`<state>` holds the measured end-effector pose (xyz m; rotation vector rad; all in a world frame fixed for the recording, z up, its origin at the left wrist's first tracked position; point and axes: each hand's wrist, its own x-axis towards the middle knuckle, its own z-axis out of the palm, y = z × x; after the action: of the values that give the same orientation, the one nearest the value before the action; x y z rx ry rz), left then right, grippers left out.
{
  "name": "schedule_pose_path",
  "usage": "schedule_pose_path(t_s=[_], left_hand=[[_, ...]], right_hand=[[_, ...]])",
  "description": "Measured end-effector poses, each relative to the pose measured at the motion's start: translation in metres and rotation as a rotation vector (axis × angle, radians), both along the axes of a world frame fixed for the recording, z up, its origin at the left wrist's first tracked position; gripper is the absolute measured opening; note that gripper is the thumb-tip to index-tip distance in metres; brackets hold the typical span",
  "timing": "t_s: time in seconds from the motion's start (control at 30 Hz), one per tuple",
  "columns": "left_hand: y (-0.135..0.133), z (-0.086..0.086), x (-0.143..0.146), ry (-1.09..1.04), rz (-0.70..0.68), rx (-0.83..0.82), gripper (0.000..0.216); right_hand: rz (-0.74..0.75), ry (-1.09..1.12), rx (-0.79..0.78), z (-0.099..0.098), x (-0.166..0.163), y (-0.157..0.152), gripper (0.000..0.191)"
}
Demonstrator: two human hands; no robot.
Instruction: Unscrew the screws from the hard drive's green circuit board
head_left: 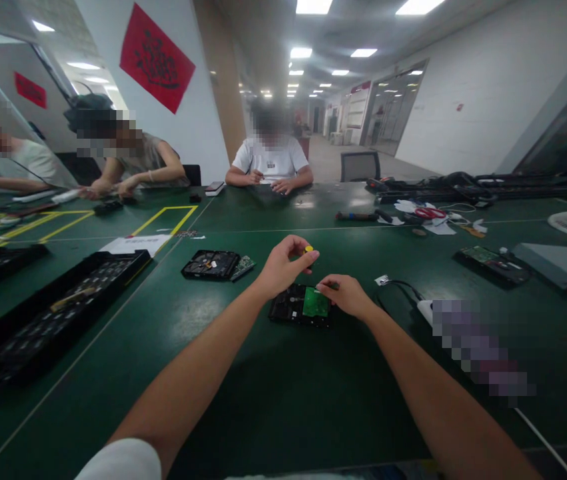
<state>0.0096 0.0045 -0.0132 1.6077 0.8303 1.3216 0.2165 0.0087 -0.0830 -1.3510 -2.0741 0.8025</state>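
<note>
In front of me a hard drive [287,308] lies flat on the green table, its green circuit board [316,302] facing up. My left hand [288,263] is raised above the drive's far side, fingers closed around a small yellow-topped tool [308,249]; most of that tool is hidden by the hand. At the board's right edge, my right hand [346,293] has thumb and fingers pinched together. Whatever is between those fingertips is too small to make out. An opened hard drive [210,265] sits to the left, with a loose circuit board [242,267] beside it.
Long black trays [63,307] stand at the left. On the right are a power strip [478,347] with a cable, another hard drive [493,265] and a grey box [560,265]. Red-handled scissors [430,213] lie farther back. Several people sit across the table.
</note>
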Motion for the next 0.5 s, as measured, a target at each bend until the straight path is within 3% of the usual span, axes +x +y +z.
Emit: schedule_pose_path(t_s=[0.23, 0.5], left_hand=[[-0.001, 0.006, -0.007, 0.044, -0.029, -0.027, 0.036], [-0.002, 0.010, -0.012, -0.181, -0.358, -0.269, 0.038]], right_hand=[[0.011, 0.049, -0.045, -0.005, 0.003, 0.002, 0.028], [0.029, 0.087, -0.079, -0.008, 0.004, 0.004, 0.029]])
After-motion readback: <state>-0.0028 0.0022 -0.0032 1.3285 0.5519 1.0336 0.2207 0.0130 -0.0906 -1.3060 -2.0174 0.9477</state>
